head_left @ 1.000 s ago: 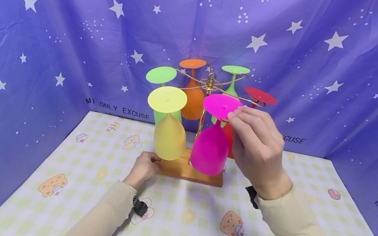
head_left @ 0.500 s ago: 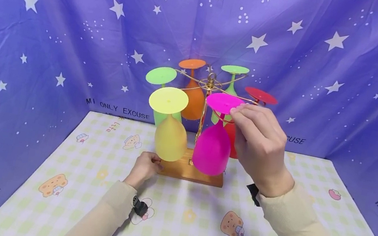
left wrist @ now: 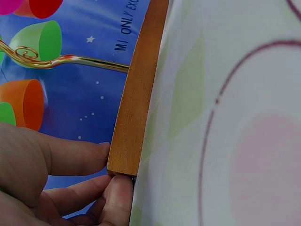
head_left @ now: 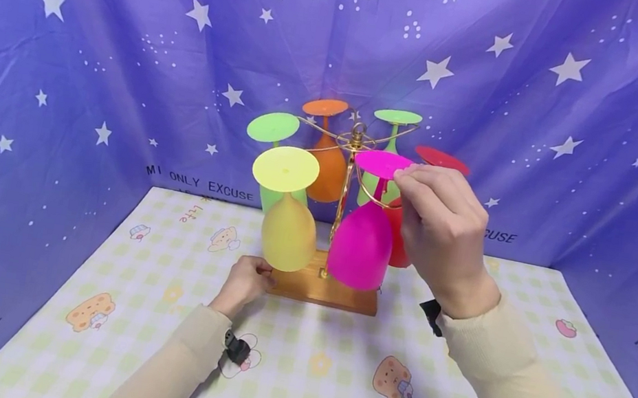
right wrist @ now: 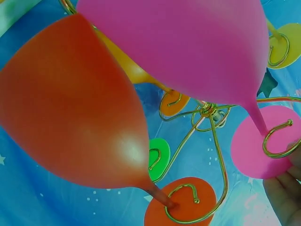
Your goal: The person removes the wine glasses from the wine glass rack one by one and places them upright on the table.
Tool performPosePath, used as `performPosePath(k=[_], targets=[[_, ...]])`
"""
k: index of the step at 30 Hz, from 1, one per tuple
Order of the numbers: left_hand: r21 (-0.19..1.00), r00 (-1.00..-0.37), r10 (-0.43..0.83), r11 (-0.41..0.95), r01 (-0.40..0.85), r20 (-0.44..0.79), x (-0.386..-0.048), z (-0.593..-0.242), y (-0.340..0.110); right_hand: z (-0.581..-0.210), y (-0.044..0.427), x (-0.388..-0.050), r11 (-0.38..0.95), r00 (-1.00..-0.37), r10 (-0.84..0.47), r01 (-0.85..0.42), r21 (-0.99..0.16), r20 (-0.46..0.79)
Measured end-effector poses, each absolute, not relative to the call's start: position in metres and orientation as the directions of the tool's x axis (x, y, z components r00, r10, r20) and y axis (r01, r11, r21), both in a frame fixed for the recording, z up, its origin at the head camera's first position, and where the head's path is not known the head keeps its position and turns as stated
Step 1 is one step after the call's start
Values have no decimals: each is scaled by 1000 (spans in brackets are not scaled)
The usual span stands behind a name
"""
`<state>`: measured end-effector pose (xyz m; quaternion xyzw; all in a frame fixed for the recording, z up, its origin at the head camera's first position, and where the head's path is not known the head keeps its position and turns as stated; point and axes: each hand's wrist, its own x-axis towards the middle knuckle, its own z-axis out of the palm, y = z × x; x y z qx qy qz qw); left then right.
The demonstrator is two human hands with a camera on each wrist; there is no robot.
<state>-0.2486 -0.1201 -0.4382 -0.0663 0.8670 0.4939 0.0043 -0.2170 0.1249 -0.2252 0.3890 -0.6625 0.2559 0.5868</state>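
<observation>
- Right hand (head_left: pixel 445 233) is pinching the pink glass (head_left: pixel 361 247) by its foot.
- Left hand (head_left: pixel 245 281) is gripping the wooden base (head_left: pixel 338 295) by its left edge.

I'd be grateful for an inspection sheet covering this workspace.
Surface: checked tablecloth with cartoon prints.
Job's things: metal rack on wooden base; yellow goblet, red goblet, orange goblet and two green goblets hang inverted; magenta goblet inverted at the rack, seating unclear.
Clutter: nothing seen.
Hands: left hand grips the base's left end; right hand pinches the magenta goblet's foot.
Cables: nothing seen.
Surroundings: starry blue-purple curtain behind and at both sides.
</observation>
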Motion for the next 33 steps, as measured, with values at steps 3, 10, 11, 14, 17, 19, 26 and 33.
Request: performPosePath(k=[3,10,11,14,17,19,26,33], targets=[[852,-991,-109,509,-119,-73,-249,-438,-120,-224,127,-219,581,-19,-221,-806,116,975],[844,-992,-109,524,-114,-67,-250,-437,-120,-225,131,-219,614,-43,-215,-783,101,976],[844,-992,-109,524,-113,-65,-250,-437,-120,-225,131,-219,618,-45,-209,-780,96,977],[845,-993,-104,525,-102,-56,-250,-437,-120,-226,132,-218,630,-44,-187,-772,85,981],[847,-993,-102,523,-98,-52,-250,-438,-120,-227,132,-217,639,-36,-161,-765,77,986],[848,-993,-104,521,-101,-54,-250,-438,-120,-227,132,-216,647,-25,-144,-759,75,989],[849,-994,-101,520,-95,-49,-251,-439,-121,-229,134,-213,662,17,-98,-745,78,995],[851,-992,-107,513,-112,-66,-251,-440,-121,-233,137,-213,663,61,-80,-742,98,995]])
